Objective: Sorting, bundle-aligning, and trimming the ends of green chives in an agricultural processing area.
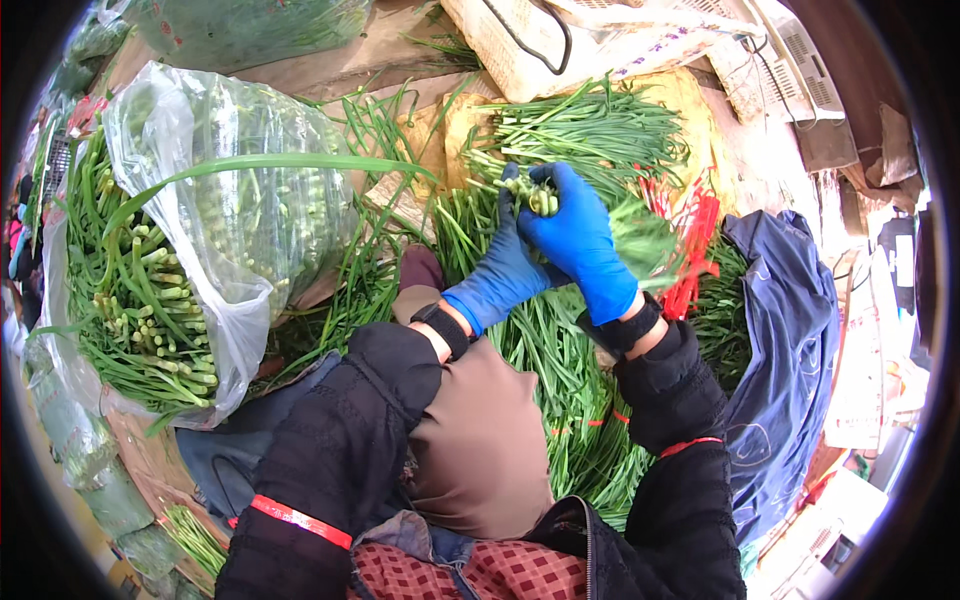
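Note:
Both my hands wear blue gloves and meet near the middle of the view. My right hand (580,230) is closed around a small bunch of garlic chives (545,203), its cut pale ends facing me. Beside it my left hand (505,275) grips the same bunch at the stem end, thumb up. The bunch's leaves stream out to the right, smeared by motion. Just beyond lies a pile of loose chives (590,128) on yellow sacking (700,105). Under my wrists more chives (560,355) lie lengthwise, some bound with red bands.
A clear plastic bag (235,185) packed with thick-stemmed greens (165,300) stands at the left. Red tie strips (692,255) hang to the right of my hands, near a dark blue cloth (785,350) over more greens. White plastic crates (610,40) stand at the back.

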Demonstrator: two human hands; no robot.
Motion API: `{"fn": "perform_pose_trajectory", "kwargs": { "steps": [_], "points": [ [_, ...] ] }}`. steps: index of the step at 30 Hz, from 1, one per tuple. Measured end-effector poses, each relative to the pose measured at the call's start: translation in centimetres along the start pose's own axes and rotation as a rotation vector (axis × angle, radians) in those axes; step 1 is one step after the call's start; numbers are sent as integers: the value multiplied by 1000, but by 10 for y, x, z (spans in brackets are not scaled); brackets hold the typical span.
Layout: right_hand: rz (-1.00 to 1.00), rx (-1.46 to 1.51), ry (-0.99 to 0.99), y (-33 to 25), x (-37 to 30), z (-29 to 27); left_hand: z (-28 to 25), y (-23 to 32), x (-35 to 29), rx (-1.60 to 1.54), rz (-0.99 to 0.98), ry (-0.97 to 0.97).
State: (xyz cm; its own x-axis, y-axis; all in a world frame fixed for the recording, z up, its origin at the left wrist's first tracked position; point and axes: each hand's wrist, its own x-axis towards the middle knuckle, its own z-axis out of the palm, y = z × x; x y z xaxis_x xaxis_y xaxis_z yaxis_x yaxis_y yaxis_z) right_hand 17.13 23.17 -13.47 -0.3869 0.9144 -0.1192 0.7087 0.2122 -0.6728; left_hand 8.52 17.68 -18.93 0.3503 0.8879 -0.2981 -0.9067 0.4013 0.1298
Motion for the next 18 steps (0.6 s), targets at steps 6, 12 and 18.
{"fn": "perform_pose_trajectory", "kwargs": {
  "steps": [6, 12, 18],
  "points": [
    [165, 733, -386, -11, -22, -4, -29, 4, -28, 1152, 477, 170],
    [61, 594, -328, 37, 31, -53, -14, 6, -29, 777, 409, 163],
    [-398, -102, -482, 56, 76, 21, -10, -5, -31, 1009, 448, -200]
  ]
}}
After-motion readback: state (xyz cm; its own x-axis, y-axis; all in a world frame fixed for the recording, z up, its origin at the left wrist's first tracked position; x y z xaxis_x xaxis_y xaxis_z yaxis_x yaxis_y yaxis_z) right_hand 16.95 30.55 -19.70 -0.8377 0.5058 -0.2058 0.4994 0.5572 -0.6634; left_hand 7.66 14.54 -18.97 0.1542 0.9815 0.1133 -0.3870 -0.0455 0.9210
